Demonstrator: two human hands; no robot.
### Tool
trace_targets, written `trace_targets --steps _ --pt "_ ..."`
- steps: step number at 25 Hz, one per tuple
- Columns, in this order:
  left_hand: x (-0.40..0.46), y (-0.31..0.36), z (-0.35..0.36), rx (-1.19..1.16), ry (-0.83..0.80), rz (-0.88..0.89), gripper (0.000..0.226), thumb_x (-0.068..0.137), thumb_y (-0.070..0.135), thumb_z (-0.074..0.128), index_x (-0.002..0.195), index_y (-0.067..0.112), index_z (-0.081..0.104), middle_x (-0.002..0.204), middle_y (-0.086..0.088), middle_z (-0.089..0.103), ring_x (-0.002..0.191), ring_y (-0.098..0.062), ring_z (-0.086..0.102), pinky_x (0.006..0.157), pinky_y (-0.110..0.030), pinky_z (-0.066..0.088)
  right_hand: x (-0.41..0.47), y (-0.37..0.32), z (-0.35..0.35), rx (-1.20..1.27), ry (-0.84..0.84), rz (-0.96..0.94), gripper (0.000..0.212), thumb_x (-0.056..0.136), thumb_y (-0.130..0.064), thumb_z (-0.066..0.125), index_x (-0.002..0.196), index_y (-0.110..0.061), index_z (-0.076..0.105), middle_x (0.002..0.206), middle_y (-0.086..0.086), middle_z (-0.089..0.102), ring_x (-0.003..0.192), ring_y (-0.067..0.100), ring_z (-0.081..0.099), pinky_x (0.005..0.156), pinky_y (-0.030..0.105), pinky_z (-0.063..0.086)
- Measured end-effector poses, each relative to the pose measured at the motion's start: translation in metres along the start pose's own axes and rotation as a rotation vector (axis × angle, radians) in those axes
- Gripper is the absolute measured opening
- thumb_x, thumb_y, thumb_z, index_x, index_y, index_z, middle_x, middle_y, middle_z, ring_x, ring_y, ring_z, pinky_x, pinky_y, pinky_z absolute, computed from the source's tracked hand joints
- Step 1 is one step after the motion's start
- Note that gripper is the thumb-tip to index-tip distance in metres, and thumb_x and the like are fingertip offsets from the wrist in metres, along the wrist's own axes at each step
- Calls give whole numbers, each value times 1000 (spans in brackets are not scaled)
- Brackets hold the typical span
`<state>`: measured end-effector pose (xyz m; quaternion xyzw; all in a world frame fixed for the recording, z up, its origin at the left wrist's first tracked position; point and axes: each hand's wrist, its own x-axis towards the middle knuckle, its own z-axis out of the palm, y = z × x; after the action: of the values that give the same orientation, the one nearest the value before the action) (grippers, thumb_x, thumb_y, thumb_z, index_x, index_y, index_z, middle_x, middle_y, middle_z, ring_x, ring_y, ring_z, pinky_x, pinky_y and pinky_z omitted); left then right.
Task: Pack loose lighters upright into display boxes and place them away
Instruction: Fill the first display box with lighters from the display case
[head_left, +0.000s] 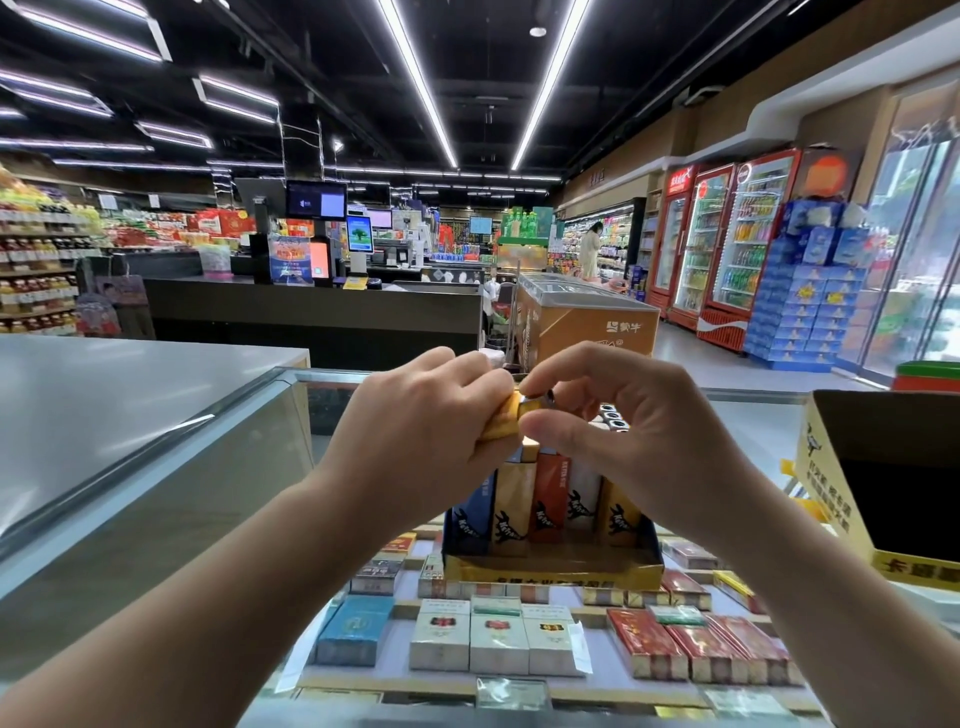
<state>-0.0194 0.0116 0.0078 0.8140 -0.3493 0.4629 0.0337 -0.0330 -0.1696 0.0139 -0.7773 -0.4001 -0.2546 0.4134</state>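
Overhead, long strip lights are running across a dark ceiling above a supermarket, with a dark checkout counter (311, 306) and its screens standing in the middle distance, red drink fridges (727, 239) lining the right wall and a stack of blue cartons (810, 301) sitting beside them. Nearer, a glass surface (753, 431) is showing rows of cigarette packs (498, 639) lying beneath it, and a grey steel top (119, 395) is adjoining it on the left. A yellow display box (550, 566) is standing on the glass, carrying upright lighters (550, 499) in blue, gold, orange and white; a second, larger yellow box (878, 467) is sitting open at the right edge. Both forearms are reaching forward, meeting just above the display box. The left hand (421, 415) is curling its fingers around a gold lighter (506, 421) held on a slant, while the right hand (618, 410) is pinching that lighter's metal top between thumb and forefinger, its remaining fingers arching loosely over the packed row.
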Motion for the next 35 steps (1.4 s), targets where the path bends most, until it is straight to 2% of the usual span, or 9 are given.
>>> trace_targets --steps 8,10,14,17,21,26,28,32,35 --pt "-2 6 -2 -356 -37 -242 31 77 39 40 101 25 53 72 19 45 51 -1 42 44 -11 28 5 5 -27 339 267 225 20 84 -3 58 75 -19 64 63 3 55 55 24 44 44 26 38" --pt "-1 3 -2 -587 -12 -323 23 71 23 40 92 28 47 71 17 47 53 -9 39 47 -21 33 5 6 -33 319 235 275 21 85 2 55 76 -15 62 64 6 53 53 22 43 42 25 36" --pt "7 4 -7 -1270 43 -496 43 43 -6 37 76 19 46 76 -1 46 61 -16 35 49 -25 29 5 6 -40 314 146 306 20 77 -1 61 70 -19 64 70 15 51 52 22 43 41 26 36" --pt "7 3 -8 -1428 -16 -550 46 42 -11 38 72 23 50 75 -2 41 64 -17 36 45 -20 32 5 5 -45 322 70 282 11 68 -11 63 68 -21 65 67 12 52 52 27 41 40 25 37" --pt "4 -1 -10 -1450 -182 -579 47 51 -13 45 76 25 56 74 -3 43 62 -13 43 54 -23 41 3 8 -51 223 -58 294 26 78 5 60 76 -19 68 66 3 56 58 26 44 42 23 38" --pt "2 1 -8 -1112 -332 -377 53 81 -12 55 74 40 63 86 8 54 76 -3 55 66 -19 47 1 7 -55 51 -234 361 26 77 7 64 77 -18 71 71 3 60 63 22 53 50 20 47" --pt "3 3 -7 -1004 -328 -310 41 81 -3 61 79 38 65 89 13 59 85 -4 57 72 -19 48 1 6 -56 -45 -285 370 24 77 5 66 79 -18 71 77 5 63 72 25 58 58 27 52" --pt "2 5 -2 -976 -250 -369 41 78 2 68 90 40 62 89 23 64 86 0 62 68 -12 49 1 7 -57 -183 -308 394 23 76 1 69 83 -20 69 76 0 62 69 14 58 51 12 44" --pt "0 8 1 -969 -201 -386 44 76 5 70 97 41 57 93 24 65 89 1 63 68 -14 52 2 5 -54 -227 -320 375 23 75 -1 71 79 -23 69 76 -11 61 71 8 57 60 13 45"
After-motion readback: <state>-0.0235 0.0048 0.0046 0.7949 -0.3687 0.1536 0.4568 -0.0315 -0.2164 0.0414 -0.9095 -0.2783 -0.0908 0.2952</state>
